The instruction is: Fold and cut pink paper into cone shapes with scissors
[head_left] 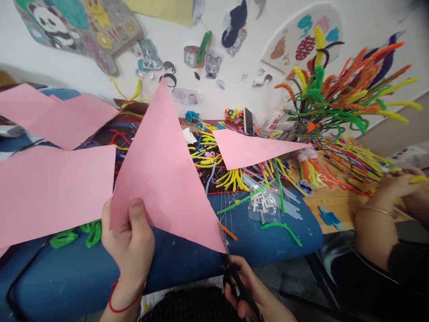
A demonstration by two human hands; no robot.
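My left hand (pixel 129 243) pinches the lower left corner of a large triangle of pink paper (pixel 161 174), thumb in front and fingers behind. The sheet stands up at a tilt over the table edge. My right hand (pixel 250 288) is wrapped round the black handles of a pair of scissors (pixel 231 268). Their blades meet the lower right corner of the paper. A smaller pink paper triangle (pixel 250 147) lies behind on the pipe cleaners. To the left rest a pink sheet (pixel 56 192) and more pink pieces (pixel 67 118).
Pipe cleaners (pixel 231 179) cover the middle of the blue table (pixel 201 268), with a bag of metal parts (pixel 264 203) nearby. Green pipe cleaner loops (pixel 94 232) lie at left. A tall pipe cleaner bunch (pixel 335 94) stands at right. Another person's hands (pixel 395 188) work at far right.
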